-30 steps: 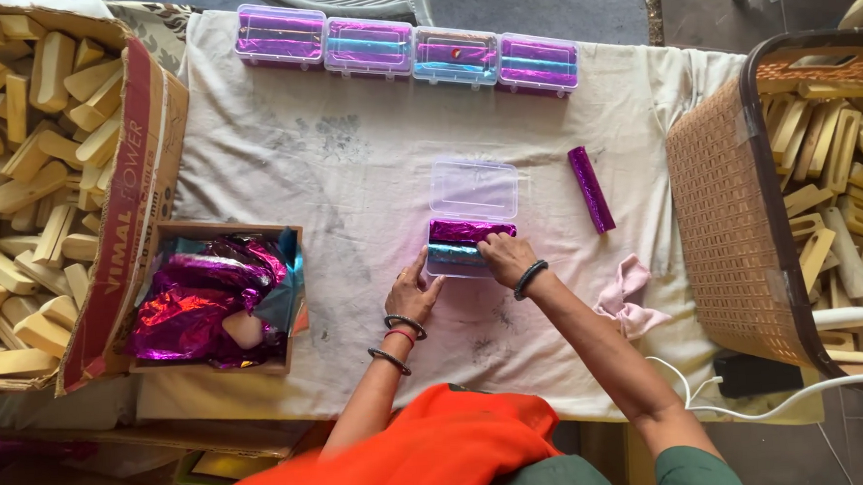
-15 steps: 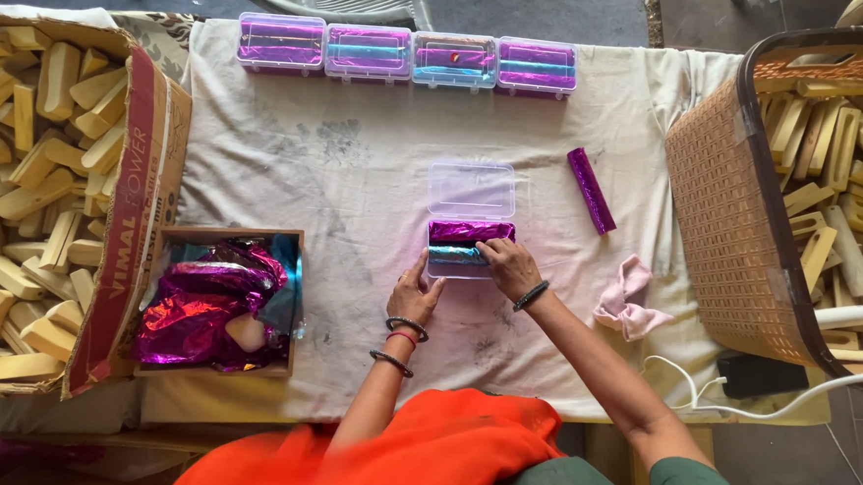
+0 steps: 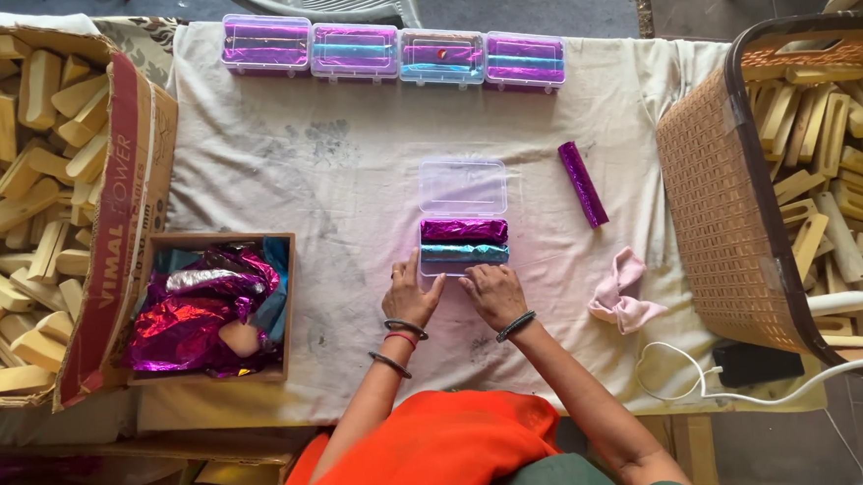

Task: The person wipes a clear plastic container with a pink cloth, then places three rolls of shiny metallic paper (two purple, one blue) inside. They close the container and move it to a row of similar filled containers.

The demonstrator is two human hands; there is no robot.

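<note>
Both hands, left (image 3: pixel 411 295) and right (image 3: pixel 491 291), rest with loose, empty grip on the near edge of the open box (image 3: pixel 463 233) at tabletop (image 3: pixel 280 172) centre; best to steady it there, fetching the spare roll (image 3: pixel 582 182) at two o'clock.

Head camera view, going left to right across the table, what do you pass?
Carton of wooden blocks → small box of shiny foil → left hand → right hand → purple foil roll → pink cloth → woven basket.
</note>
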